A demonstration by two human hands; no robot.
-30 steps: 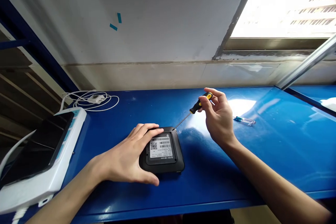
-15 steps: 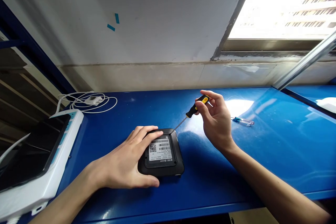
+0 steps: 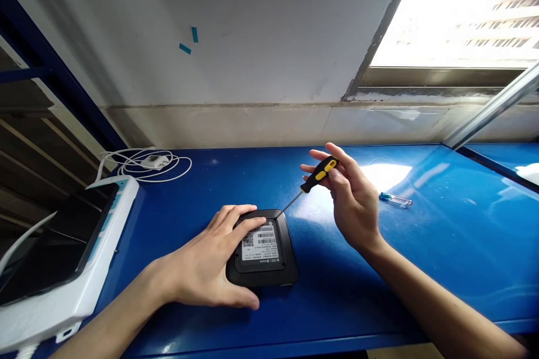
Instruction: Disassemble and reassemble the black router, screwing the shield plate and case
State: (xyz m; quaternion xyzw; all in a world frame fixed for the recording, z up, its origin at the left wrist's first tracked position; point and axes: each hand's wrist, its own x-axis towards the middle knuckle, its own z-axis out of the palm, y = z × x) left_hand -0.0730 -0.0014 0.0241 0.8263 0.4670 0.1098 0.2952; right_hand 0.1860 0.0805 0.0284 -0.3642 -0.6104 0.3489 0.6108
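A flat, square black electronic box (image 3: 290, 261) lies on the blue tabletop with its white label (image 3: 263, 244) facing up. My left hand (image 3: 210, 269) grips it from the left, thumb along the near side and fingers over the far edge and label. Between the thumb and index finger of my right hand (image 3: 351, 196) is a black-and-yellow screwdriver (image 3: 320, 174), the other fingers spread out. Its thin shaft slants down to the left, and the tip meets the box's far right corner. Whether a screw sits under the tip is too small to tell.
A second, clear-handled blue screwdriver (image 3: 394, 199) lies right of my right hand. At left, a black phone (image 3: 63, 235) rests on a white power strip (image 3: 107, 241). Behind it is a coiled white cable (image 3: 181, 176) with a charger (image 3: 155, 162). A wall (image 3: 261, 33) bounds the back.
The fingers of my right hand have loosened and spread around the handle, which has turned somewhat. The screwdriver tip stays at the same corner. My view has shifted slightly.
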